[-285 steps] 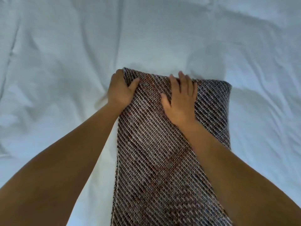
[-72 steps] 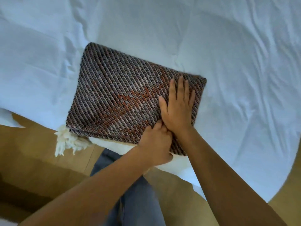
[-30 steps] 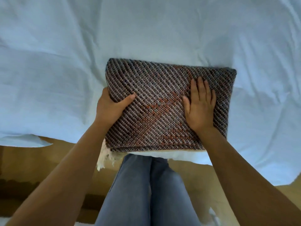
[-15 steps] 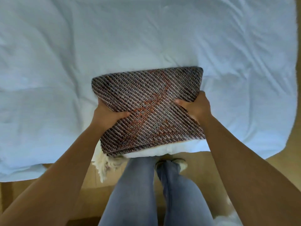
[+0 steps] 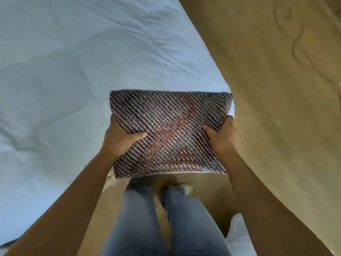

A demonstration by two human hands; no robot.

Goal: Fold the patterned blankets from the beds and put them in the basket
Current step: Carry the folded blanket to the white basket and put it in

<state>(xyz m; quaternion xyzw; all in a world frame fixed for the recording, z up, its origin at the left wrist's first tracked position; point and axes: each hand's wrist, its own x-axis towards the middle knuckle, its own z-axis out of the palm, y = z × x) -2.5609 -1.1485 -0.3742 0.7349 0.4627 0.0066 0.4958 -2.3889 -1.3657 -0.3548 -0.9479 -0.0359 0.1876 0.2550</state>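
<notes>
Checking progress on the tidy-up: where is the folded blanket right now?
In the head view, centre frame: the blanket is held between the left hand and right hand, over the bed's corner and the floor.

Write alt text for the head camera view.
Both hands, left hand and right hand, grip a folded patterned blanket by its sides, held above the floor beside a white bed; jeans-clad legs below.

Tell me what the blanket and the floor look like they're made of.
Blanket: looks like a thick woven or knitted yarn, matte, with diagonal ribbed rows in dark and pale threads and a rust motif; a pale fringe hangs below. Fibre unclear. Floor: looks like tan wood or wood-look laminate, smooth, with curving grain lines; blurred, so uncertain.
</notes>
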